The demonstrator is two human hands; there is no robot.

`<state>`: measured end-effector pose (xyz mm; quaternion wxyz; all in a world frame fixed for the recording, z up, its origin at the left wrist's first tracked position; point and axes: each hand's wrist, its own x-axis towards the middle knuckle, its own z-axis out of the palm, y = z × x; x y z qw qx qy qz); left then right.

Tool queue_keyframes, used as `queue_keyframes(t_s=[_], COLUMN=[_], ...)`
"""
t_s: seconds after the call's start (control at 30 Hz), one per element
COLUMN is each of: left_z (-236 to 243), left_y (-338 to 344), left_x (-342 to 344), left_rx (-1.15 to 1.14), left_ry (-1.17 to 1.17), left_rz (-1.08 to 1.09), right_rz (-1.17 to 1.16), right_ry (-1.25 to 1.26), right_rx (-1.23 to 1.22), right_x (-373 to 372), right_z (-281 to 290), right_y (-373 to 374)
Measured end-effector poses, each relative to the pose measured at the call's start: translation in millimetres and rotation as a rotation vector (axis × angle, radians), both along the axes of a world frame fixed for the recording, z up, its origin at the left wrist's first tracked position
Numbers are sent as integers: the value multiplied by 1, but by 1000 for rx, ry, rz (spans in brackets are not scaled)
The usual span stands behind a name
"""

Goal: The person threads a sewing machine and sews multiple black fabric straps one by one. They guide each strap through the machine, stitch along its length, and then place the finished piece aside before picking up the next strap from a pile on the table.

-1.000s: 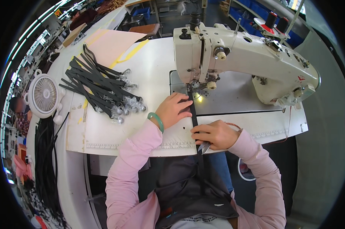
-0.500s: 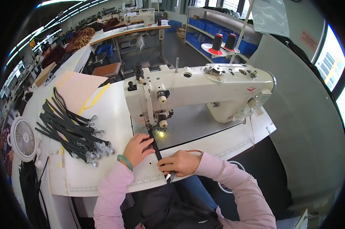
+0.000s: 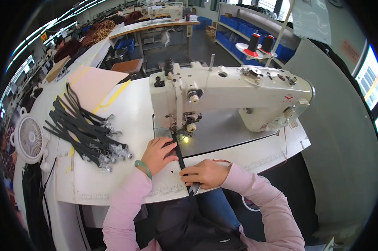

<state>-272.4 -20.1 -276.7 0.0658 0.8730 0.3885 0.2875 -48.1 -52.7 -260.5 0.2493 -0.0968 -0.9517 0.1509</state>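
Observation:
A narrow black strap runs from under the needle area of a cream sewing machine toward the table's front edge. My left hand lies beside the strap with its fingers stretched out, their tips on it close to the presser foot. Nearer the edge, my right hand is closed, pinching the strap. Metal scissors are also tucked in that hand, blades showing below the fingers; the palm hides most of them. A small lamp glows beside the needle.
Several black straps with clear-wrapped ends lie piled on the left of the table. Beyond them is a pink sheet. A white fan stands at far left. Thread cones rise behind the machine, and a grey panel is at right.
The whole view has shifted, so the machine and table sit slightly farther right and higher. Both hands keep nearly the same places on the strap.

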Motion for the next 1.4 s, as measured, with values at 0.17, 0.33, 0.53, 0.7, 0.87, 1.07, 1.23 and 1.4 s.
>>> queue_keyframes(t_s=[0.17,0.33,0.53,0.7,0.87,1.07,1.23,1.4], left_z=[-6,-10,-10,-10,-9,-9,-10,-11], left_y=[5,4,5,6,6,5,7,8], left_x=[6,1,2,2,2,1,2,1], left_rx=[-4,-21,-12,-27,-12,-11,36,106], left_ry=[-32,-29,-34,-46,-29,-29,-44,-45], left_rz=[-31,-19,-18,-27,-20,-27,-44,-72], right_rz=[-28,-29,-22,-22,-29,-113,-204,-253], right_ry=[-9,-18,-22,-10,-37,-19,-31,-102], right_rx=[-11,2,-1,23,49,84,77,57], right_x=[4,-1,1,3,3,-1,1,1], right_z=[4,4,5,5,7,3,3,8], right_y=[-1,-2,-1,0,1,1,7,16])
